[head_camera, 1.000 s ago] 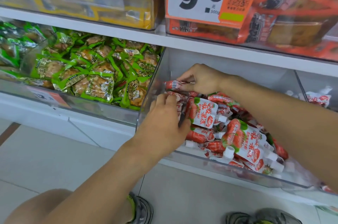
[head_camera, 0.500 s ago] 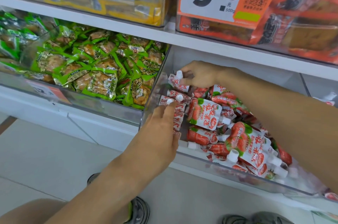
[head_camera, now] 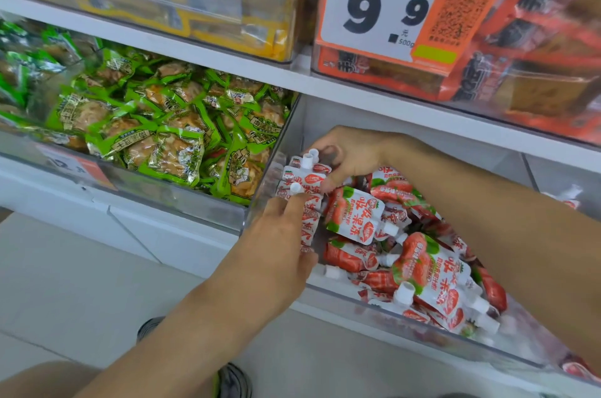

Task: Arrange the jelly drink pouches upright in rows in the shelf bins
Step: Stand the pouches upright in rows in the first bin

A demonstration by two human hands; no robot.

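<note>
A clear shelf bin (head_camera: 406,323) holds red-and-white jelly drink pouches with white caps. Several pouches stand upright in a row (head_camera: 309,202) against the bin's left wall. The others lie in a loose pile (head_camera: 429,267) across the middle and right. My right hand (head_camera: 351,153) reaches in from the right and grips the top of the rearmost upright pouch (head_camera: 309,170), fingers curled over it. My left hand (head_camera: 276,251) comes from the front, its straight fingers pressing against the near pouches of the row just under a cap.
To the left, a second clear bin (head_camera: 162,137) is full of green snack packets. The white shelf board (head_camera: 227,62) above carries more bins and a 9.9 price sign (head_camera: 383,7). Another bin with a pouch (head_camera: 566,199) lies to the right. My shoe (head_camera: 232,381) is below.
My right hand has turned its pouch from lying sideways to standing cap-up at the back of the row. My left hand stays pressed against the row's front pouches.
</note>
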